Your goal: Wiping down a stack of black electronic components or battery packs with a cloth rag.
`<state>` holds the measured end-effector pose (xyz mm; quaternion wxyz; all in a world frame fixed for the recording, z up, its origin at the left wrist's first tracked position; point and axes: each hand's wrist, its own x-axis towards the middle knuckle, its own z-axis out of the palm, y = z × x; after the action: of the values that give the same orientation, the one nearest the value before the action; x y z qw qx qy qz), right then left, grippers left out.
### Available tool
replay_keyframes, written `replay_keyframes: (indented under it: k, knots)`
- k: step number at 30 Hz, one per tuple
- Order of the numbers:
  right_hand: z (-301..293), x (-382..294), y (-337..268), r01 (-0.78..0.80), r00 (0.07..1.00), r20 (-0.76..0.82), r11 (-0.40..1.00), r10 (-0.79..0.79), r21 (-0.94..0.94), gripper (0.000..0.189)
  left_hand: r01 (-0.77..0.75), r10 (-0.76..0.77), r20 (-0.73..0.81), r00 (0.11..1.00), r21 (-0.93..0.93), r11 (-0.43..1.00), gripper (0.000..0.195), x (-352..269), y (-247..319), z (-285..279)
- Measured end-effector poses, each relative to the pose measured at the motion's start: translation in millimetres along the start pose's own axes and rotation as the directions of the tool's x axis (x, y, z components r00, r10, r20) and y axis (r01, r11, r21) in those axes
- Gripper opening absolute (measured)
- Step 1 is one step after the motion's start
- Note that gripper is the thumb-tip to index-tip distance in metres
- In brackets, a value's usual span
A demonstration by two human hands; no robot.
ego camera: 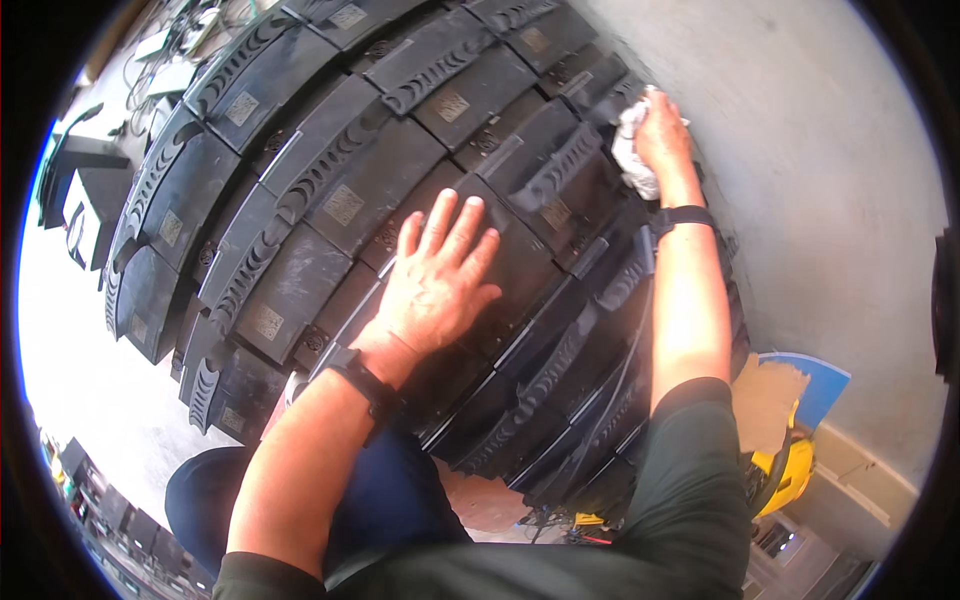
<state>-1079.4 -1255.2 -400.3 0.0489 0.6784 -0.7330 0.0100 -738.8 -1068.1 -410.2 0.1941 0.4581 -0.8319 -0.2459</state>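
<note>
My right hand [664,139] grips a crumpled white cloth [636,150] at the upper right. It presses near the far end of a large stack of black cases, close to the wall. My left hand [439,277] rests palm down on one black case [517,277] in the middle of the stack, fingers spread and holding nothing. Rows of crescent-shaped slots [322,169] run along the cases. Many carry a square label with a printed code [343,205]. Pale smears mark the surface of one case [300,262] left of my left hand.
A pale wall [810,150] borders the stack on the right. Cables and white boxes [172,79] lie at the upper left. A yellow tool or machine [787,472] and torn cardboard [769,401] sit at the lower right. One thin cable [626,360] hangs across the cases.
</note>
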Motion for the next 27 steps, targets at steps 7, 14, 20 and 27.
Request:
replay_keyframes:
  k: [7,14,20,27]
  knots:
    - [12,25,7,-0.056,0.998,-0.001,0.991,0.056,-0.119,0.043,0.014,-0.014,0.008,1.000,-0.035,0.999,0.068,-2,-5,-2]
    - [29,-27,12,0.203,0.979,-0.060,0.961,-0.195,0.188,0.025,-0.025,0.025,-0.024,0.999,0.000,1.000,0.066,4,2,5]
    - [-18,-103,-70,0.009,0.995,0.090,0.953,-0.038,0.304,0.029,-0.018,0.022,-0.034,0.999,0.094,0.995,0.060,-3,-1,2]
    - [-47,-141,-107,-0.118,0.966,0.245,0.985,0.084,0.125,0.035,-0.054,0.059,-0.037,0.998,0.125,0.991,0.061,1,8,7]
